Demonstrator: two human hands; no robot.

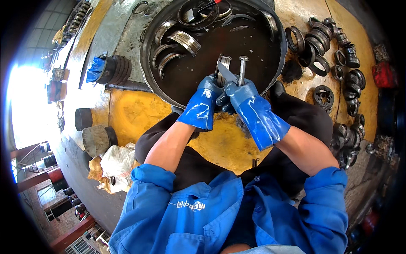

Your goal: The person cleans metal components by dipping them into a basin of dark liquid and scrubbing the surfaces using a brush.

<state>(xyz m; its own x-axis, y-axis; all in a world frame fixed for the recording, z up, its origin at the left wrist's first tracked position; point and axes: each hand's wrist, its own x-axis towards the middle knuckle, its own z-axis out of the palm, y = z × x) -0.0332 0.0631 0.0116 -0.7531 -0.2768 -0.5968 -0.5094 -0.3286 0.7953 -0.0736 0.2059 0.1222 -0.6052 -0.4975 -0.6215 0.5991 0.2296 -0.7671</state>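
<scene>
My left hand [209,88], in a blue rubber glove, grips a shiny grooved metal ring [225,62] upright over the near side of a round basin [149,80]. In the same kind of glove, my right hand [242,93] is closed on a flat pointed metal blade [228,74], which lies against or just in front of the ring. A metal rod with a flat round head [242,67] also stands up from the right hand; its lower end is hidden by the glove. Dark liquid fills the basin, and several metal rings [185,41] lie partly in it.
A red-handled tool [203,9] rests at the basin's far rim. Several stacked rings [319,40] stand to the right, beside a toothed metal part [323,96]. On the left are a dark ribbed cylinder with blue plastic [114,70] and a white plastic bag [117,165].
</scene>
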